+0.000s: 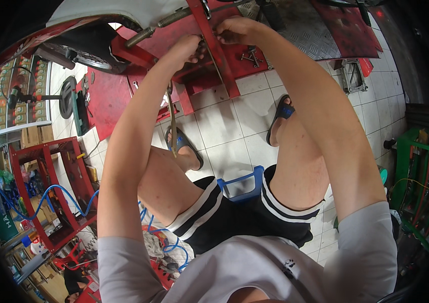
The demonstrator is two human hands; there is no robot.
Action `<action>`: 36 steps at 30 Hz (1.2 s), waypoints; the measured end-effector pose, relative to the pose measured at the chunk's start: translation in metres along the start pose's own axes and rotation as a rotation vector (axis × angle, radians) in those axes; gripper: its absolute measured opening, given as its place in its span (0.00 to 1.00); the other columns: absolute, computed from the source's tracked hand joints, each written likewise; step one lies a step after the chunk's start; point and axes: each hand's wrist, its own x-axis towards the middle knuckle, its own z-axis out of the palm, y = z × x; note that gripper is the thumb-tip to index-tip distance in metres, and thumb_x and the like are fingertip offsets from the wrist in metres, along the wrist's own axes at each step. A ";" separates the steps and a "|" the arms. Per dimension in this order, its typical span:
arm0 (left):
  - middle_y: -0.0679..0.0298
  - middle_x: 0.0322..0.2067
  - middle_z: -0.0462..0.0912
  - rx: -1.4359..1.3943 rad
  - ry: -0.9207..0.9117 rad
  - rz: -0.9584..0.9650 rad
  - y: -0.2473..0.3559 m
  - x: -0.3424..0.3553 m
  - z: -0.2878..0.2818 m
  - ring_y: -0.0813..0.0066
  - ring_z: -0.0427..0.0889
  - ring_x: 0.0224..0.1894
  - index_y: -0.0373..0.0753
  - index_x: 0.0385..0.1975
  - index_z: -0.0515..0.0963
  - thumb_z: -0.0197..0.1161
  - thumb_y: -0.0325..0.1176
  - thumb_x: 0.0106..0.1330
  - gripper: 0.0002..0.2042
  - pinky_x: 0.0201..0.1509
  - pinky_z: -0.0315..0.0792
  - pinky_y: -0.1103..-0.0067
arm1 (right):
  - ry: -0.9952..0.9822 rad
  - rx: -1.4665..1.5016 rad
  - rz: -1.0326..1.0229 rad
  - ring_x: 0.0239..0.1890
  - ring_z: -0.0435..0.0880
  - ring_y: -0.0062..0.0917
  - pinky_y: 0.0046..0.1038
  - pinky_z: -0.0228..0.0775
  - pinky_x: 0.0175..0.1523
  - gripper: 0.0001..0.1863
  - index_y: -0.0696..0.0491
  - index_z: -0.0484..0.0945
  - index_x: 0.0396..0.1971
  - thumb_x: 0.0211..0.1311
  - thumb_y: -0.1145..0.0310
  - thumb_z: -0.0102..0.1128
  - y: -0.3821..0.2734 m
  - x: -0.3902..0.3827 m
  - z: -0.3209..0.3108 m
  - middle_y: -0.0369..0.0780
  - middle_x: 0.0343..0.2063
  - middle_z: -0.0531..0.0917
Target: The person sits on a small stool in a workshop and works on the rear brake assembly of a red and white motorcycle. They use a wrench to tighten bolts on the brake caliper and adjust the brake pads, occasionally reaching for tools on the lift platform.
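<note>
Floor: white tiles (242, 123), spread below the red post (219, 63), which I take as landmark. Red surface (245, 70) lies on both sides of it. Wheel (90, 58) well left of the post, beneath pale bodywork (93, 10).

The post, the piece being worked at, stands between my two hands, slightly slanted in my view. Left hand (189, 49) just left of it: fingers half curled, close to its edge; cannot tell if they grip anything. Right hand (237, 30) just right of its upper part: fingers bent inward, thumb near them; any small part between them is hidden from me.

Two ridged metal rods (139, 37) upper left of the post. Small bolts (250, 56) loose on the surface, right of it.

Progress, my judgement: post in place, bolts unfitted, so work looks partway; I can't confirm any fastening there.
</note>
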 end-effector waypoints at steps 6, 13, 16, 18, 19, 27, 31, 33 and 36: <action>0.71 0.25 0.72 0.071 0.028 -0.021 0.003 0.002 0.002 0.81 0.72 0.25 0.42 0.35 0.71 0.41 0.37 0.67 0.11 0.28 0.65 0.83 | 0.112 -0.783 -0.018 0.25 0.82 0.24 0.23 0.78 0.29 0.04 0.60 0.78 0.27 0.49 0.77 0.59 0.012 0.007 -0.018 0.41 0.25 0.81; 0.70 0.25 0.73 0.160 0.100 -0.003 0.004 0.000 0.002 0.82 0.74 0.24 0.41 0.36 0.72 0.42 0.37 0.67 0.11 0.25 0.66 0.83 | 0.333 -0.556 0.270 0.19 0.82 0.26 0.25 0.77 0.21 0.06 0.65 0.77 0.22 0.49 0.76 0.58 0.051 0.009 -0.047 0.45 0.22 0.81; 0.69 0.25 0.73 0.139 0.127 0.024 0.008 -0.006 0.009 0.82 0.75 0.25 0.39 0.38 0.72 0.43 0.37 0.67 0.11 0.23 0.66 0.83 | 0.332 -0.537 0.337 0.19 0.81 0.25 0.26 0.75 0.19 0.09 0.64 0.77 0.23 0.53 0.72 0.56 0.061 0.013 -0.061 0.45 0.21 0.81; 0.69 0.25 0.73 0.134 0.138 0.056 0.009 -0.005 0.010 0.81 0.76 0.25 0.38 0.38 0.72 0.44 0.37 0.67 0.12 0.23 0.66 0.83 | 0.364 -0.568 0.325 0.18 0.81 0.25 0.26 0.73 0.18 0.11 0.64 0.77 0.24 0.55 0.70 0.55 0.065 0.018 -0.071 0.44 0.21 0.80; 0.69 0.25 0.73 0.142 0.124 0.063 0.012 -0.004 0.011 0.81 0.76 0.25 0.38 0.38 0.72 0.44 0.37 0.67 0.12 0.23 0.66 0.83 | 0.410 -0.582 0.297 0.18 0.81 0.25 0.26 0.72 0.18 0.11 0.63 0.77 0.26 0.56 0.69 0.54 0.069 0.020 -0.078 0.44 0.21 0.80; 0.70 0.23 0.72 0.083 0.176 0.025 0.003 0.005 0.006 0.82 0.75 0.23 0.39 0.34 0.74 0.44 0.34 0.65 0.10 0.21 0.65 0.83 | 0.229 -0.536 0.091 0.24 0.81 0.24 0.22 0.75 0.25 0.12 0.60 0.77 0.36 0.57 0.67 0.56 0.014 0.004 -0.020 0.41 0.27 0.81; 0.70 0.24 0.73 0.004 0.149 0.005 0.006 0.003 0.005 0.82 0.74 0.22 0.40 0.33 0.74 0.45 0.34 0.64 0.10 0.19 0.63 0.84 | 0.015 -0.355 -0.031 0.32 0.82 0.23 0.20 0.78 0.36 0.13 0.61 0.77 0.40 0.58 0.70 0.56 -0.009 -0.004 -0.001 0.41 0.34 0.81; 0.70 0.25 0.73 0.005 0.155 -0.025 0.006 0.002 0.005 0.82 0.74 0.22 0.40 0.33 0.74 0.45 0.34 0.65 0.10 0.18 0.63 0.85 | -0.027 -0.364 -0.048 0.34 0.83 0.22 0.20 0.79 0.40 0.13 0.61 0.76 0.42 0.57 0.73 0.57 -0.011 -0.007 0.000 0.41 0.35 0.81; 0.70 0.27 0.73 0.010 0.140 -0.043 0.009 0.001 0.006 0.81 0.74 0.23 0.40 0.35 0.73 0.46 0.36 0.65 0.10 0.18 0.63 0.85 | -0.005 -0.432 -0.088 0.33 0.83 0.23 0.21 0.80 0.41 0.14 0.62 0.76 0.43 0.57 0.75 0.58 -0.010 -0.010 0.000 0.41 0.35 0.82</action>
